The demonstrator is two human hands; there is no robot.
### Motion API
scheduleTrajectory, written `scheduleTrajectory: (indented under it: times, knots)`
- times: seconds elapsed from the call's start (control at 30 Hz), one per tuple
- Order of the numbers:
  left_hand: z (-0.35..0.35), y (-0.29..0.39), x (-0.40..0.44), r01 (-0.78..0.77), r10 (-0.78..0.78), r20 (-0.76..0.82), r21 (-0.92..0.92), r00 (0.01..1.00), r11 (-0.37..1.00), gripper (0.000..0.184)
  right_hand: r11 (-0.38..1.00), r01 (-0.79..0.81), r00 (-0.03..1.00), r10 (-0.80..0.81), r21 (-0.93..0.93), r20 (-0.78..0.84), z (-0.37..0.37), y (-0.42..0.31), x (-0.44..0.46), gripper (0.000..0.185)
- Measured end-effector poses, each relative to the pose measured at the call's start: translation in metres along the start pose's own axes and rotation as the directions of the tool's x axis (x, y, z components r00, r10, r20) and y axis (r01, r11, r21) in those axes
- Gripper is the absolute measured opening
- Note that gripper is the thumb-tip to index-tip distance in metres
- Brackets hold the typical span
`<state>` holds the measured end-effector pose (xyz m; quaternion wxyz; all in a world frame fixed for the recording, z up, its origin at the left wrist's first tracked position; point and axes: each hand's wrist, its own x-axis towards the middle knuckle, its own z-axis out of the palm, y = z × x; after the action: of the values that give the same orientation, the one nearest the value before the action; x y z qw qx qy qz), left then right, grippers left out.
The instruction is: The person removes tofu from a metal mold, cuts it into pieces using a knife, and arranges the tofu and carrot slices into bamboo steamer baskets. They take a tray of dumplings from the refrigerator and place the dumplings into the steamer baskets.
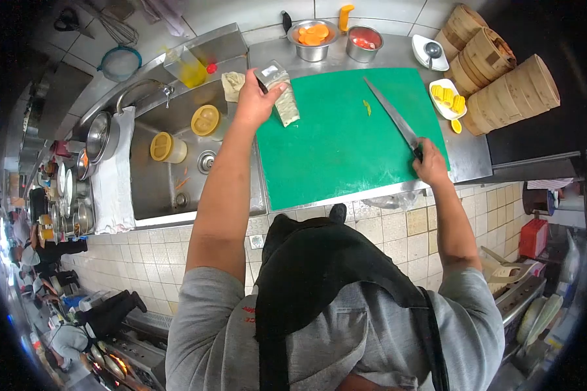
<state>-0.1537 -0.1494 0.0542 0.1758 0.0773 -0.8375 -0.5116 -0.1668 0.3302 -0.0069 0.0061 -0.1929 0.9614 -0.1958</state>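
Observation:
My left hand [255,101] is closed on a pale, block-like pack [287,107] at the left edge of the green cutting board [332,163]. The pack looks wrapped in clear film with a white label at its far end; its contents I cannot make out. Something small and black shows by the fingers. At the board's right side, my right hand [432,163] grips the dark handle of a long knife [394,116]. Its blade slants away to the upper left over the board. Between the two hands lies a small green scrap [367,107].
Beyond the board stand a bowl of orange slices [312,53] and a pot with red contents [364,57]. Corn pieces on a white dish [436,109] and bamboo steamers [512,94] are at the right. Left is a sink [156,156] with lidded tubs [206,121]. Other people work far left.

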Motion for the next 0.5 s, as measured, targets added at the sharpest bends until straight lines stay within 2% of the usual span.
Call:
scheduleTrajectory:
  times: [0.03,0.07,0.13,0.2,0.27,0.3,0.33,0.4,0.43,0.5]
  knots:
    - [-0.002,0.016,-0.003,0.046,-0.047,0.015,0.065,0.999,0.997,0.068,0.995,-0.044,0.999,0.044,0.091,-0.003,0.001,-0.005,-0.003,0.053]
    - [-0.004,0.026,-0.006,0.092,-0.097,0.030,0.131,0.995,0.987,0.068,0.995,-0.041,0.999,0.041,0.090,0.001,0.002,-0.010,-0.007,0.053]
    - [-0.001,0.019,-0.006,0.071,-0.072,0.014,0.078,0.997,0.994,0.067,0.948,-0.163,0.985,0.141,0.274,0.098,0.002,-0.018,-0.013,0.058]
    - [0.000,0.015,-0.003,0.047,-0.047,-0.007,0.023,0.999,0.999,0.066,0.941,-0.151,0.988,0.130,0.303,0.087,0.000,-0.029,-0.021,0.055]
    - [-0.001,0.013,-0.004,0.031,-0.030,-0.008,0.094,1.000,0.995,0.064,0.900,-0.211,0.977,0.208,0.381,0.050,-0.019,-0.063,-0.027,0.043]
    - [-0.002,0.014,-0.005,0.035,-0.034,-0.012,0.095,0.999,0.995,0.064,0.887,-0.268,0.963,0.248,0.375,0.103,-0.043,-0.092,-0.030,0.035]
    - [-0.002,0.018,-0.005,0.046,-0.045,-0.008,0.103,0.999,0.994,0.063,0.888,-0.267,0.964,0.246,0.375,0.105,-0.051,-0.103,-0.034,0.035]
    - [-0.002,0.020,-0.005,0.052,-0.052,0.000,0.108,0.999,0.993,0.063,0.869,0.120,0.989,-0.063,0.480,-0.133,-0.062,-0.119,-0.043,0.031]
    - [-0.001,0.020,-0.005,0.047,-0.047,0.004,0.111,0.999,0.993,0.063,0.885,0.203,0.973,-0.137,0.418,-0.184,-0.075,-0.134,-0.045,0.030]
    - [-0.001,0.020,-0.005,0.041,-0.042,0.007,0.111,0.999,0.993,0.063,0.905,0.197,0.978,-0.157,0.377,-0.135,-0.094,-0.153,-0.052,0.030]
